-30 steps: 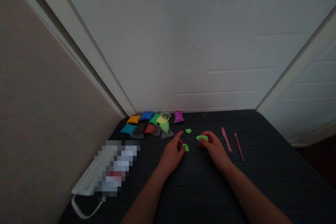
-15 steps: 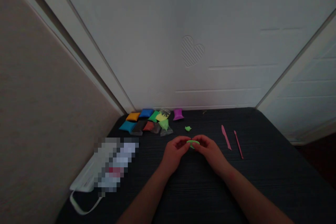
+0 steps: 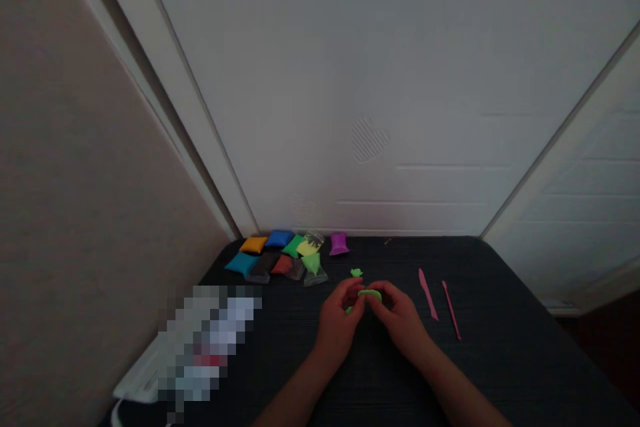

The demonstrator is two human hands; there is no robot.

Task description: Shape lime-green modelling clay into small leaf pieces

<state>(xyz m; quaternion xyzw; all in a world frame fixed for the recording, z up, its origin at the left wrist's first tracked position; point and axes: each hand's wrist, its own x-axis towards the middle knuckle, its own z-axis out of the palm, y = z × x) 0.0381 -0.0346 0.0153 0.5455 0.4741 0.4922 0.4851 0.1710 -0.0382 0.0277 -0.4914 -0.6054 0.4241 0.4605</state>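
Observation:
Between the fingertips of both hands is a flattened piece of light green modelling clay [image 3: 371,294]. My left hand [image 3: 341,317] pinches its left end, and another bit of green shows low between that hand's fingers. From the other side my right hand [image 3: 395,307] grips the clay with thumb and fingers. Just beyond the hands lies a small green lump of clay [image 3: 356,272] on the dark table. To the right rest a pink plastic knife [image 3: 428,295] and a thin pink modelling tool [image 3: 451,310], neither touched.
Several small packets of coloured clay lie at the back left, among them an orange packet [image 3: 253,245], a blue packet [image 3: 279,238] and a purple packet [image 3: 339,243]. A white strapped item [image 3: 140,377], partly pixelated, is at the left edge. A white panel [image 3: 300,113] stands behind the table.
The view has tilted up, so everything sits lower in the picture. The fingers have shifted on the clay, and a second bit of green now shows by my left hand.

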